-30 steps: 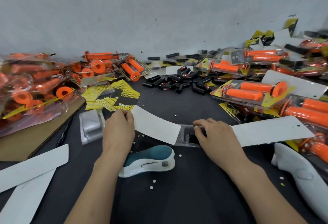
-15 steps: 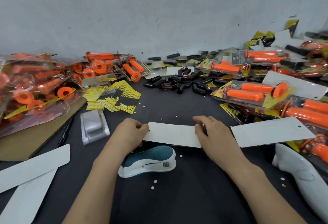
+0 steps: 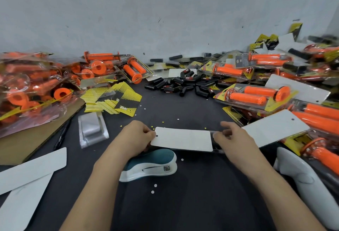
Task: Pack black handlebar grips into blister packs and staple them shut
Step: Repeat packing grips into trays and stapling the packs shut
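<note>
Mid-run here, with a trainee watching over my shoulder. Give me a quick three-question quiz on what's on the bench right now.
1. Multiple choice: what lies on the table just nearer the person than the blister pack held between the left hand and right hand?
A) scissors
B) stapler
C) tape roll
2. True or false: the right hand is gripping the stapler.
3. Fill in: the finished packs heaped on either side hold grips coloured ____.

Key: 1 B. 2 False; each hand pinches one end of the blister pack, and the stapler lies untouched. 3 orange.
</note>
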